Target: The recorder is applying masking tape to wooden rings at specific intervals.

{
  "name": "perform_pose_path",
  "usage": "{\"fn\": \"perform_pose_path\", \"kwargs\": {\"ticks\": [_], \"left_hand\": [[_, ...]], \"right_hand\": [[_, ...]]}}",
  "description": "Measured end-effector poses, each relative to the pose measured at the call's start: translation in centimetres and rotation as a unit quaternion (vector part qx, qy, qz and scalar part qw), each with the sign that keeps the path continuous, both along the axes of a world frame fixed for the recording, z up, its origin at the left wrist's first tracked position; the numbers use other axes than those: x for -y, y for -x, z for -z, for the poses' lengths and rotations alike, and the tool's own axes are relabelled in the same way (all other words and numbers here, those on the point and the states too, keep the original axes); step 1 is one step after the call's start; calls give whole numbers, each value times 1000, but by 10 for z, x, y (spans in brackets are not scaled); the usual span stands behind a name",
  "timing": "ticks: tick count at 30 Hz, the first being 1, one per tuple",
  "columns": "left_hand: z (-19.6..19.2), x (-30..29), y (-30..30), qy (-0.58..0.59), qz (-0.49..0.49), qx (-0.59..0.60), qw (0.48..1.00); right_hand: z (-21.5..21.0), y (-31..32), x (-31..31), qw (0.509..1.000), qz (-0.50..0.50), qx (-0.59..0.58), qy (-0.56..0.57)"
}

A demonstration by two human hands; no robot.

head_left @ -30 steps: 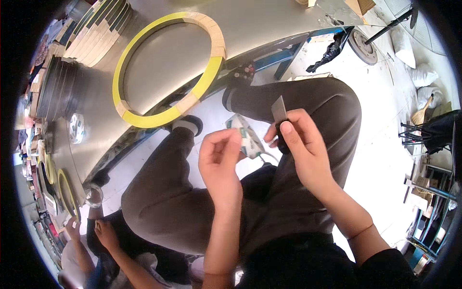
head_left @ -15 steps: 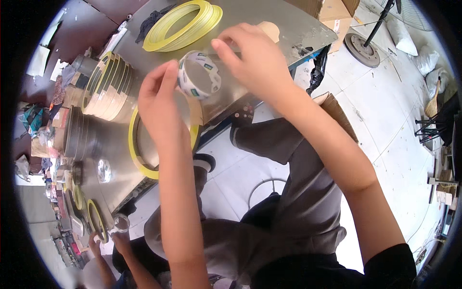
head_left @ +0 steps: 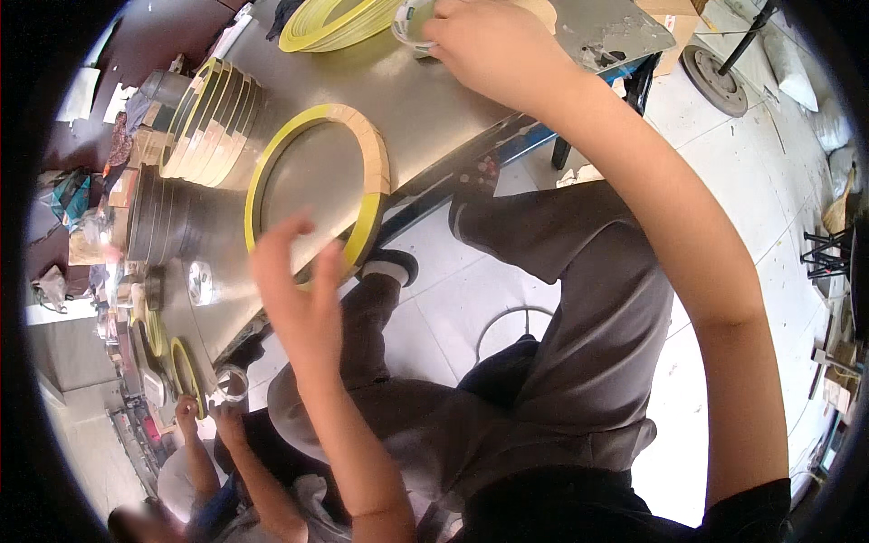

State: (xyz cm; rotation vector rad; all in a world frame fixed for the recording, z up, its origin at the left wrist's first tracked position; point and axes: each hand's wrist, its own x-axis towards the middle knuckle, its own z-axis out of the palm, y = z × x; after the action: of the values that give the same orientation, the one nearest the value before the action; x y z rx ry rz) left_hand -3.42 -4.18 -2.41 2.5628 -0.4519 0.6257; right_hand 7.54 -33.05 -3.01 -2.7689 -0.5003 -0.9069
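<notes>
Hands: right still grips tape roll | left lowered, open, over ring

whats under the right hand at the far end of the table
The right hand rests on a roll of clear tape lying on the metal table, beside a stack of yellow rings. The hand covers most of the roll.
</notes>
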Motion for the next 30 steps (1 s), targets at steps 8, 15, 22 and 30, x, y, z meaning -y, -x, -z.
{"fn": "perform_pose_path", "kwargs": {"ticks": [8,15,22,30], "left_hand": [[19,-51,9,-166,25,73,983],[-65,-32,22,25,15,238,971],[-71,-50,20,128,46,274,952],[-81,-71,24,-91,77,344,932]], "right_hand": [[-21,3,-27,988,-113,72,-71],[-61,69,-91,887,-393,-17,-241],[-81,66,-118,848,-440,-1,-296],[-86,63,-129,854,-443,10,-275]]}}
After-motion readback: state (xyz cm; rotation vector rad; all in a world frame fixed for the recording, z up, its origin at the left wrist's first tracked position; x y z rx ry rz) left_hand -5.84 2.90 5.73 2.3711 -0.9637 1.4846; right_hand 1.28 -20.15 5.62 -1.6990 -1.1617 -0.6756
